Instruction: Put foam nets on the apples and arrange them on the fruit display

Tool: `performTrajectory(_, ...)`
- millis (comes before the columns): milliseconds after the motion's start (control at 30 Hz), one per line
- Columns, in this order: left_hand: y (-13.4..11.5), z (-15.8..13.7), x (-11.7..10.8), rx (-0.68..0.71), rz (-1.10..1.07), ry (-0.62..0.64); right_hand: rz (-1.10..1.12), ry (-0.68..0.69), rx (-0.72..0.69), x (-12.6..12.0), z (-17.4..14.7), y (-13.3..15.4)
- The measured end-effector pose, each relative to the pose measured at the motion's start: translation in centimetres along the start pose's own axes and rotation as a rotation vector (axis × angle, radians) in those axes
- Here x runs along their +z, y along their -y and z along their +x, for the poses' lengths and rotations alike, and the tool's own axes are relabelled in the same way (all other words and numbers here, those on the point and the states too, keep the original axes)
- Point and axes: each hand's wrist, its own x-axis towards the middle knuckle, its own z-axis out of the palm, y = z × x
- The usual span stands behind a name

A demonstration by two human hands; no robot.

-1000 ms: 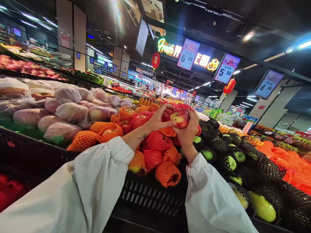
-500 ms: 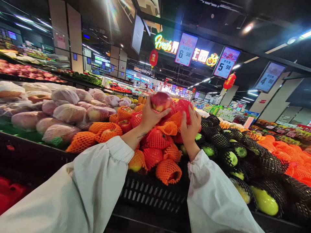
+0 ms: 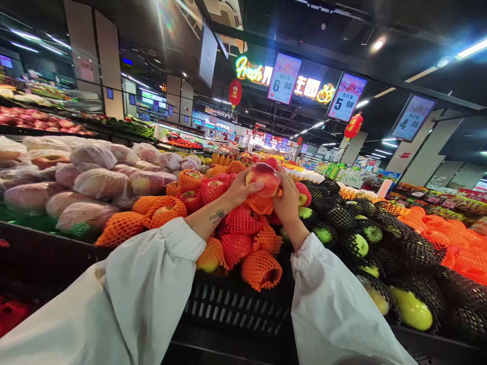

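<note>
A bare red apple (image 3: 262,178) is held up over the middle pile, with my left hand (image 3: 239,190) closed round its left side and the thumb across its front. My right hand (image 3: 288,202) is closed against the apple's right side. Behind the apple shows a bit of the red foam net (image 3: 274,162) in that hand; the apple and fingers hide the rest of it. Below both hands lie apples in red foam nets (image 3: 241,220) and apples in orange foam nets (image 3: 262,269).
Left of the pile are large fruits in clear plastic wrap (image 3: 101,182). Green fruits in black nets (image 3: 411,306) fill the right side. A black slotted crate (image 3: 236,309) stands in front. Price screens (image 3: 284,78) hang overhead.
My right hand has moved left with the red foam net, which is now mostly behind the apple. The apple has come slightly lower, and both hands are now together at it.
</note>
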Motion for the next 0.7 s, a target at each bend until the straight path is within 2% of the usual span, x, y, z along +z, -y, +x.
performTrajectory(167,1.8,0.5,-0.7,-0.051,0.025,-0.262,-0.063,-0.054,0.112,0.4,-0.3,-0.7)
performTrajectory(300,2.9,1.0,-1.1,-0.014,-0.010,-0.443,-0.205,-0.087,0.270,0.4,-0.5,-0.7)
performTrajectory(367,3.0,1.3,-1.1,0.008,-0.046,-0.488,-0.240,-0.133,0.291,0.2,-0.4,-0.4)
performTrajectory(433,3.2,1.4,-1.0,0.011,-0.089,-0.465,-0.249,-0.190,0.290,0.1,-0.3,0.0)
performTrajectory(567,3.4,1.2,-0.9,-0.046,-0.102,-0.308,-0.251,-0.276,0.315,-0.1,-0.1,0.3)
performTrajectory(700,2.1,0.6,-0.8,-0.032,-0.203,-0.176,-0.301,-0.268,0.337,-0.1,-0.2,0.4)
